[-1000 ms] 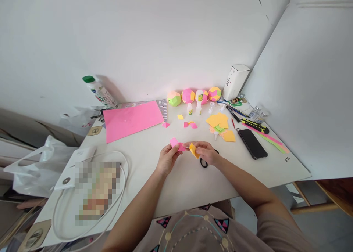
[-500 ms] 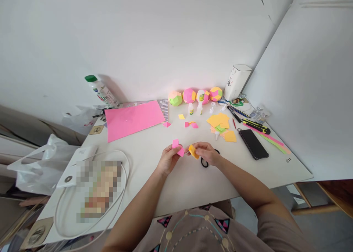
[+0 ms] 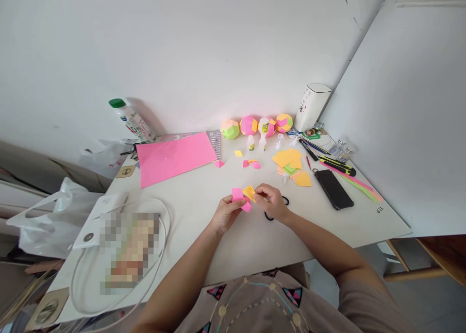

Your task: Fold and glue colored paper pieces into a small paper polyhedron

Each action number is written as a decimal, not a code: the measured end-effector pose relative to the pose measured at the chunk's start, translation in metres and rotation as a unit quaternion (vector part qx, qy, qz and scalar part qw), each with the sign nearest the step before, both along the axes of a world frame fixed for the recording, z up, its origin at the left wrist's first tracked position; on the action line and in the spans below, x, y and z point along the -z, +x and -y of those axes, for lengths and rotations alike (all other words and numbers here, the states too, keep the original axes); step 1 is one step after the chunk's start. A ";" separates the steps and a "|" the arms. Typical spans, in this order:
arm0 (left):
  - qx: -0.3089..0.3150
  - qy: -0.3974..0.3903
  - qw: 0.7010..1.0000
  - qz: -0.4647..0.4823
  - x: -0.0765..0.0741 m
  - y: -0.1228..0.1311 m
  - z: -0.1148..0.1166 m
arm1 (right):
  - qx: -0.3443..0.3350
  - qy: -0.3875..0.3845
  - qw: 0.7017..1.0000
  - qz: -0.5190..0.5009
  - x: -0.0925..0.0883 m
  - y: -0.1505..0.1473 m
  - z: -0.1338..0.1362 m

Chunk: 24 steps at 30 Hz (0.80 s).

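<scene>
My left hand [image 3: 226,212] pinches a folded pink paper piece [image 3: 237,194] above the front middle of the table. From the right, my right hand [image 3: 271,201] grips a small yellow-orange folded paper piece [image 3: 249,192], whose edge meets or overlaps the pink one; whether they are joined I cannot tell. Black-handled scissors [image 3: 268,216] lie partly hidden beneath my right hand. Beyond the hands sit small pink folded pieces [image 3: 256,165] and a yellow paper piece [image 3: 238,154]. Loose orange and green paper squares [image 3: 289,159] are heaped to the right.
Several faceted paper balls [image 3: 249,125] line the wall behind small glue bottles [image 3: 251,143]. A pink sheet [image 3: 176,158] lies back left near a green-capped bottle [image 3: 133,121]. At right are a black phone [image 3: 334,189] and a cutter [image 3: 337,166]. A white cable [image 3: 165,245] loops at left.
My right hand has brought the yellow-orange piece left and up against the pink piece. My left hand has shifted slightly right, and the pink piece has turned a little.
</scene>
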State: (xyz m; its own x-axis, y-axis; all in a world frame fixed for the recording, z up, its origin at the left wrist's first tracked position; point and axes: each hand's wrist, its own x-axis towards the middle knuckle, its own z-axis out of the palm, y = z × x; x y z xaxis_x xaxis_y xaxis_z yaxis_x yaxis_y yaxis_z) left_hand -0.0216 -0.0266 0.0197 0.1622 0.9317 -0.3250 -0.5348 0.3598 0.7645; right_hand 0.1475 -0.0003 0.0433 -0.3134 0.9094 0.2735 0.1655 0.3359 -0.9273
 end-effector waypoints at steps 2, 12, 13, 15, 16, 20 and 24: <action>0.001 0.004 1.000 0.000 0.000 0.000 0.000 | -0.002 0.030 1.000 0.009 0.001 0.000 0.001; 0.004 0.017 1.000 0.007 0.002 0.000 -0.001 | 0.004 0.189 0.982 0.022 0.007 -0.003 0.002; 0.004 0.018 1.000 0.008 0.003 0.000 -0.001 | 0.001 0.193 0.981 0.025 0.007 -0.003 0.002; 0.004 0.019 1.000 0.008 0.004 0.000 -0.001 | -0.005 0.198 0.980 0.033 0.008 -0.003 0.002; 0.004 0.020 1.000 0.008 0.004 0.000 -0.001 | -0.009 0.200 0.979 0.037 0.008 -0.003 0.002; 0.002 0.018 1.000 0.007 0.004 0.000 -0.001 | -0.019 0.212 0.976 0.050 0.007 -0.002 0.002; -0.006 0.012 1.000 0.006 0.002 0.001 0.000 | -0.023 0.212 0.976 0.052 0.007 -0.002 0.001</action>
State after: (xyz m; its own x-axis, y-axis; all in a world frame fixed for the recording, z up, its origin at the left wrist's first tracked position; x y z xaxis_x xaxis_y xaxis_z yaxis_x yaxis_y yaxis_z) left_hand -0.0207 -0.0263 0.0172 0.1550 0.9408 -0.3015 -0.5477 0.3358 0.7663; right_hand 0.1459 -0.0018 0.0364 -0.3979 0.7060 0.5859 0.2272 0.6946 -0.6826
